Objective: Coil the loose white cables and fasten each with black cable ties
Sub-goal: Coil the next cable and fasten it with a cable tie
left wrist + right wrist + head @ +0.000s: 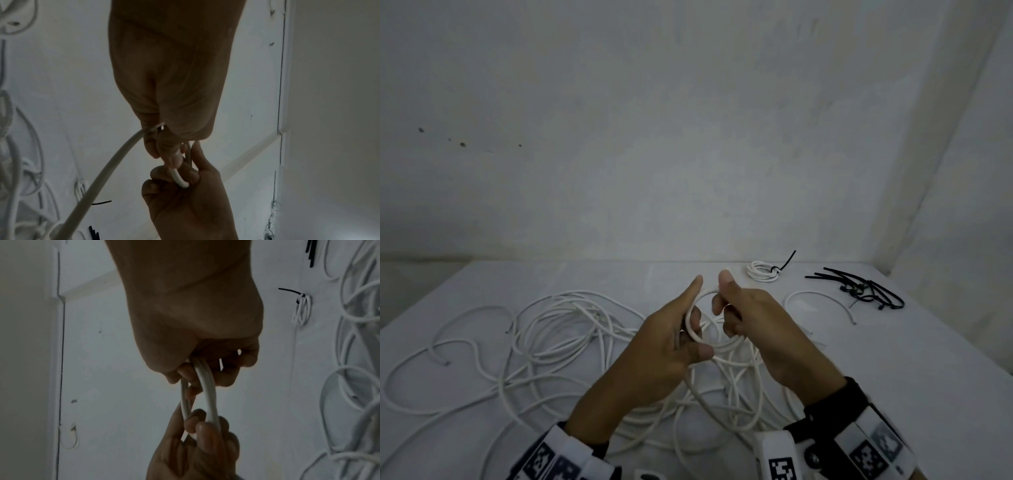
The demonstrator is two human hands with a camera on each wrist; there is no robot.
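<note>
Head view: left hand (pixel 667 346) and right hand (pixel 760 329) raised over the white table (pixel 893 377), both pinching a small loop of white cable (pixel 697 329) between them. Left thumb clamped across the loop's near side, index finger sticking out straight. Rest of the loop's far-right side hidden behind the right fingers. Big tangle of loose cables (pixel 558 335) spread left and near, partly covered by the forearms. Far right: one finished coil (pixel 763 271) with a black tie on it, a short curved cable piece (pixel 822 298), and a pile of black cable ties (pixel 866 289).

Left wrist view: dim and shadowy, fingertips mostly lost in shade. Cable running out from between the curled left fingers (pixel 152 146) toward the right hand.

Right wrist view: right fingers (pixel 224 374) curled around two strands of the loop. Tied coil visible at the right, tangle cut off by the edge.
</note>
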